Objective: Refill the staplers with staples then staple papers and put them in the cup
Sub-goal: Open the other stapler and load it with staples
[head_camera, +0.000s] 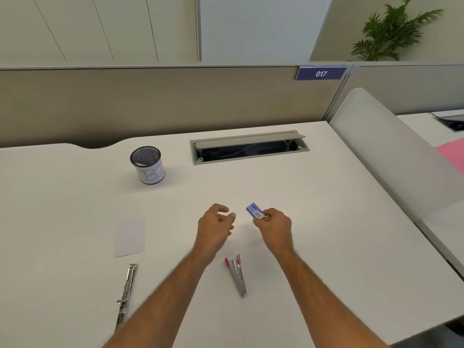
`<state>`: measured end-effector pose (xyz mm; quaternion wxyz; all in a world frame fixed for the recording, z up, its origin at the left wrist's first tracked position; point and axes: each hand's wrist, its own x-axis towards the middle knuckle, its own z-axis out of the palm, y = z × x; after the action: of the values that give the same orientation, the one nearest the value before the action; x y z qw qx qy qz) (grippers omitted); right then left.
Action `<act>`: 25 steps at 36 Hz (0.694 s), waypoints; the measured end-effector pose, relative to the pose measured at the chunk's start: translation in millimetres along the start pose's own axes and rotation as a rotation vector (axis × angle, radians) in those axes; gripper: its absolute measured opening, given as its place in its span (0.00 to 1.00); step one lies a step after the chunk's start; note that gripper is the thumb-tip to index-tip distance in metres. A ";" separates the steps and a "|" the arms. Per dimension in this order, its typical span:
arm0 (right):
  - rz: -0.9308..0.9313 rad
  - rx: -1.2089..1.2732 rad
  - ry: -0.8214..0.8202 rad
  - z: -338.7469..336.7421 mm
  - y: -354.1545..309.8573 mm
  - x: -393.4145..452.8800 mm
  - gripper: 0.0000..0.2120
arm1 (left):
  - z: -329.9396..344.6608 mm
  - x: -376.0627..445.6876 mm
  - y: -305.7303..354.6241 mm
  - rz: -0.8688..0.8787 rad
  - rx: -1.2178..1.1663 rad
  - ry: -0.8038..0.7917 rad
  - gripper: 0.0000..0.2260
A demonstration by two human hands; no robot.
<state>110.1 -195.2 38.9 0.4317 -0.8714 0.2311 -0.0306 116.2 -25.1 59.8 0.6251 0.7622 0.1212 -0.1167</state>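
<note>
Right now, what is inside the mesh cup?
The cup looks empty: only dark mesh shows through its open top, with no papers sticking out. Its paper label hides the lower inside.

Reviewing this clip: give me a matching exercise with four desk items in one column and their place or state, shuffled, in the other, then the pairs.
Items:
1. staple box
2. mesh cup
3. red-tipped stapler
4. paper slip

Places or states:
A. lying flat on the desk, left of the left hand
B. standing upright at the far left, beside the cable tray
C. held in the right hand
D. lying on the desk between the two forearms

Pairs: 1-C, 2-B, 3-D, 4-A
</note>
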 end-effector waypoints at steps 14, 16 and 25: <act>0.163 -0.046 0.028 -11.6 35.0 100.1 0.12 | 24.5 31.7 6.9 -0.008 0.057 0.079 0.04; 0.165 -0.052 0.032 -12.3 37.6 105.5 0.11 | 24.5 33.7 5.5 -0.014 0.060 0.090 0.03; 0.152 -0.037 0.032 -13.9 34.4 103.1 0.17 | 22.0 34.4 -0.2 -0.029 0.072 0.121 0.03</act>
<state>185.5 -267.7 6.1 0.4127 -0.8586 0.3041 -0.0074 148.1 -45.3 44.0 0.5869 0.7881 0.1654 -0.0836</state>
